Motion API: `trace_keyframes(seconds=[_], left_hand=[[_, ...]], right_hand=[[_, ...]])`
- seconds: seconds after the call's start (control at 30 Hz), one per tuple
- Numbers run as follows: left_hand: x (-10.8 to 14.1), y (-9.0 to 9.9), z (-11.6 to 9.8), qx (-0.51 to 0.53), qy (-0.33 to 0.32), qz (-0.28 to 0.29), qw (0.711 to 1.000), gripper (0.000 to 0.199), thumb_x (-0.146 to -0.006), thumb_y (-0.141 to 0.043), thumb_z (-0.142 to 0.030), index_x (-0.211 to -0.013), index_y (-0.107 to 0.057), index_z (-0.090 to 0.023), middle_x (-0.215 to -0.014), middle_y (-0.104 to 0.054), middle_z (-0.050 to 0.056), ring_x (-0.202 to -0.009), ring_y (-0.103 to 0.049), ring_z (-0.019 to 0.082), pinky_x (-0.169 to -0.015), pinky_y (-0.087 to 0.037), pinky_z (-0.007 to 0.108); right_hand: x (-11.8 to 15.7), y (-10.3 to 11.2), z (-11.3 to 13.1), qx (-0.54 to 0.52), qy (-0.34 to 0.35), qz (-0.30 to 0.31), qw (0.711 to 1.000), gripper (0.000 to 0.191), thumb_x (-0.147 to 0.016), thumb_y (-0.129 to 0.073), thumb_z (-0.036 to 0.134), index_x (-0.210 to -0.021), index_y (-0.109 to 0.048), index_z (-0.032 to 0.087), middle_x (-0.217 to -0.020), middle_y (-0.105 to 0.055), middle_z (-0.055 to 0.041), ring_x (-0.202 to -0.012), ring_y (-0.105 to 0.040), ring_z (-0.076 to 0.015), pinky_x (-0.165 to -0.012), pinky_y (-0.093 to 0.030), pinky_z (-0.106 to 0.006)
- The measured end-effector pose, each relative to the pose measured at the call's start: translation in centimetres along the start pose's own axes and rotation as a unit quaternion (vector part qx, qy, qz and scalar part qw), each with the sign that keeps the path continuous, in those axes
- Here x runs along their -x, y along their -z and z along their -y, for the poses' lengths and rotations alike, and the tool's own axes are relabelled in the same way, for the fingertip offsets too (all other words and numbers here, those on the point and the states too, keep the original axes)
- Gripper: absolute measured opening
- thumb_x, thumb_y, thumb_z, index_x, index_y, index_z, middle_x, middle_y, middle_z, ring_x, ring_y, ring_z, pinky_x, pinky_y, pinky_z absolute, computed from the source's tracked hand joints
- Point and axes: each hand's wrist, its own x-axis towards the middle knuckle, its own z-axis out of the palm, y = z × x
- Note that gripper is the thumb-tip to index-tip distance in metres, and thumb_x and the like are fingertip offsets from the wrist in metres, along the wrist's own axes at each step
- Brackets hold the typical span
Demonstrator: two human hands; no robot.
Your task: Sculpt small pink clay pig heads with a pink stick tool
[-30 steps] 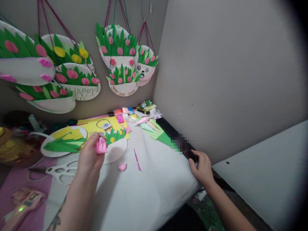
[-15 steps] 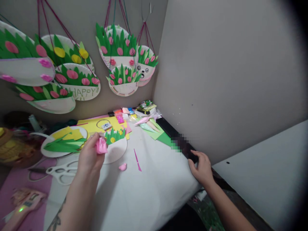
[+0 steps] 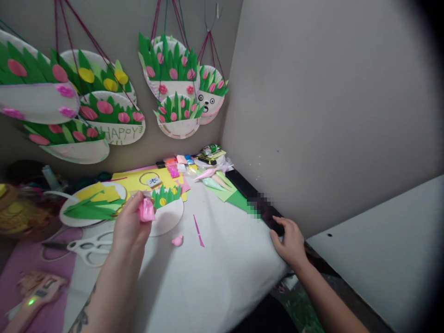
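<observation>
White-covered table [image 3: 222,259], grey walls [image 3: 312,115], hanging flower-decorated plates [image 3: 180,128]

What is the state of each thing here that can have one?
Left hand: closed on pink packet
Pink packet: held up, seal unclear
Right hand: open, fingertips on black bar
Scissors: lying down, blade opening unclear
Pink device: green light on
Pink lump: loose
Pink strip: lying flat
Wall plates: hanging
</observation>
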Motion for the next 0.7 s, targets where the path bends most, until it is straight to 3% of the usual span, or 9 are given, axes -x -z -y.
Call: trace_keyframes(seconds=[0.23,0.7], left_hand=[[-0.04,0.01,-0.04,0.005,0.004,0.000,1.000,0.013,-0.076,-0.061,-0.010,-0.064,-0.060,-0.015,-0.058,-0.054,-0.002,-0.050,-0.050,0.007,-0.042,-0.041,0.014],[0.07,-0.16,-0.07,0.001,-0.001,-0.005,1.000,0.015,-0.079,-0.058,-0.011,-0.065,-0.059,-0.014,-0.059,-0.055,-0.003,-0.050,-0.051,0.006,-0.044,-0.040,0.015]], right_hand=[[0.06,-0.08,0.00,0.004,-0.005,0.010,1.000,0.033,-0.082,-0.054,0.033,-0.111,-0.051,0.018,-0.110,-0.064,-0.0125,-0.107,-0.054,-0.0308,-0.093,-0.044,-0.051],[0.26,0.39,-0.10,-0.007,-0.013,-0.043,0.999,0.030,-0.080,-0.057,0.032,-0.106,-0.050,0.019,-0.111,-0.063,-0.0144,-0.105,-0.056,-0.0311,-0.091,-0.045,-0.052]])
